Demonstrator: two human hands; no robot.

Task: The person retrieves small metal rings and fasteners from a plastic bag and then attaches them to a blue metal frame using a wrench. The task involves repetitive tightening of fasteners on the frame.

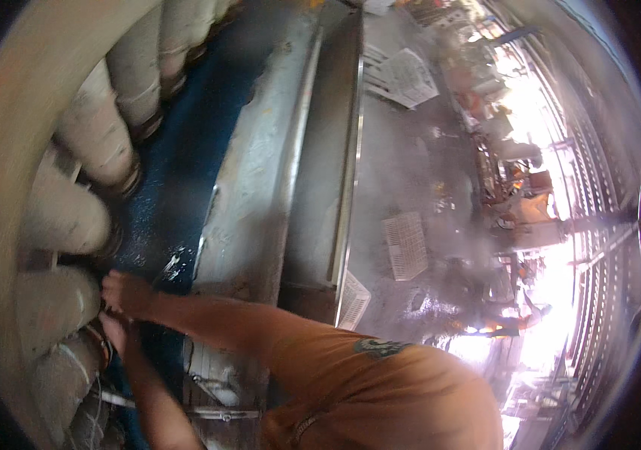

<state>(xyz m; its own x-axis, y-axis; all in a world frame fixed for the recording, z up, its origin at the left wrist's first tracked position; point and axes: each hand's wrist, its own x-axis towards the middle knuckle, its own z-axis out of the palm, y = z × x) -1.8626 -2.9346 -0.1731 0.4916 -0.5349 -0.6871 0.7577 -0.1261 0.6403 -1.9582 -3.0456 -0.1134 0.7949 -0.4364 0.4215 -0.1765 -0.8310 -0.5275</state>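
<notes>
My right hand [129,294] reaches left across a wet dark-blue strip [178,180]. Its fingers are curled closed at the rounded end of a pale, stained cylinder [58,304], one of several in a row along the left side. Just below, my left hand [114,331] is closed too, close against the right hand. Whatever the fingers grip is small or hidden by the hands. Near the left hand, a thin light-coloured cord [80,364] runs over another cylinder.
A worn metal ledge [249,172] and a long metal channel [328,150] run beside the blue strip. A metal rod [223,413] crosses by my left forearm. White slotted crates [404,246] lie on the wet grey floor [448,195]. Bright, cluttered shapes fill the far right.
</notes>
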